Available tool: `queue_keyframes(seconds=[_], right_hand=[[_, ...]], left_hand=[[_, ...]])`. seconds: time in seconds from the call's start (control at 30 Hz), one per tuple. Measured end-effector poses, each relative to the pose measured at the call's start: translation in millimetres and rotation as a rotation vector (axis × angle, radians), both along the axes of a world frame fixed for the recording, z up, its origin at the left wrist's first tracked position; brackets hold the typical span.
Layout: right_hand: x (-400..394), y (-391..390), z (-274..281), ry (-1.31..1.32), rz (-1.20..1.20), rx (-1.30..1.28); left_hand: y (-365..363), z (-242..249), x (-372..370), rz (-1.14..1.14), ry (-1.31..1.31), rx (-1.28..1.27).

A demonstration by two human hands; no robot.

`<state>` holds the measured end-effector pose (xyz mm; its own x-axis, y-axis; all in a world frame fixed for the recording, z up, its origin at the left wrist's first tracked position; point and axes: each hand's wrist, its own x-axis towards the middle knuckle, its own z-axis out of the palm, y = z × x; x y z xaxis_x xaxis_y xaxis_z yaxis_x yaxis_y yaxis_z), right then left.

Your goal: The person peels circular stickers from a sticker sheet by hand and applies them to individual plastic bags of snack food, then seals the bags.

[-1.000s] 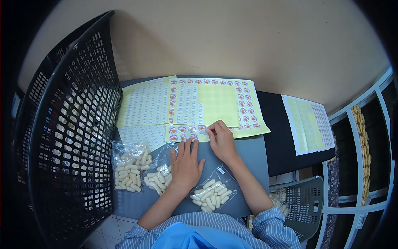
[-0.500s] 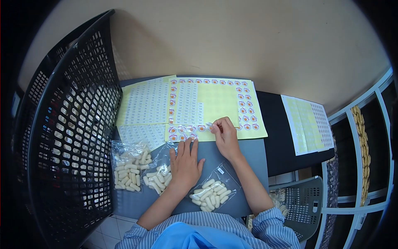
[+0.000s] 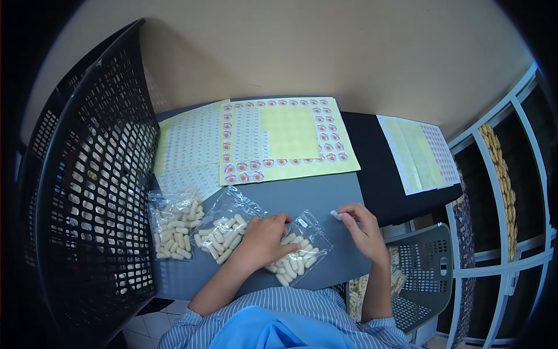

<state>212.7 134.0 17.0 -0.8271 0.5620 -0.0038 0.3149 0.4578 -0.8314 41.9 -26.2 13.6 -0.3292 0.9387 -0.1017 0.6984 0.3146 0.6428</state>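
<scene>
Pinched between the thumb and fingers of my right hand is a small whitish sticker, held above the grey table right of the bags. My left hand lies over the left edge of the right-hand clear zip bag, its thumb stretched across the bag and apart from the fingers. White capsule-shaped pieces fill the lower part of that bag. A middle zip bag of similar pieces is partly covered by my left hand. Farther left lies another such bag.
Sticker sheets with orange-and-purple round labels and small-print labels cover the table's back. Another sheet lies on a black surface. A tall black crate stands left; a grey-green basket and metal rack are right.
My right hand has come away from the sticker sheet toward the right-hand bag with a sticker. My left hand has left the sheet's front edge and come onto that bag. The view has shifted slightly.
</scene>
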Motion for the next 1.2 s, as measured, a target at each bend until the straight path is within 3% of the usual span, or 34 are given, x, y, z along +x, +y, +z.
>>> queue_keyframes(seconds=[0.1,0.17,0.2,0.27,0.3,0.43,0.47,0.67,1.2], right_hand=[[5,-13,-11,0.437,-0.288,0.071],[0,-22,-13,0.491,-0.336,0.111],[-5,-26,-13,0.542,-0.378,0.149],[-18,-32,-11,0.554,-0.345,0.193],[-27,-35,-7,0.534,-0.254,0.326],[-45,-33,-13,0.486,-0.053,0.696],[-48,-32,-14,0.475,0.0,0.827],[-49,-37,-28,0.451,-0.053,0.926],[-55,-40,-33,0.382,-0.072,0.977]], left_hand=[[4,-5,-3,-0.064,-0.209,-0.076],[9,-17,-5,-0.06,-0.34,0.209],[15,-30,-5,-0.061,-0.337,0.212],[27,-47,-3,0.071,-0.992,0.592],[24,-47,-9,0.13,-1.045,0.389],[28,-48,-13,0.299,-1.294,0.403],[27,-47,-13,0.294,-1.291,0.404],[27,-41,-10,0.328,-1.271,0.476],[29,-46,-11,0.274,-1.275,0.465]])
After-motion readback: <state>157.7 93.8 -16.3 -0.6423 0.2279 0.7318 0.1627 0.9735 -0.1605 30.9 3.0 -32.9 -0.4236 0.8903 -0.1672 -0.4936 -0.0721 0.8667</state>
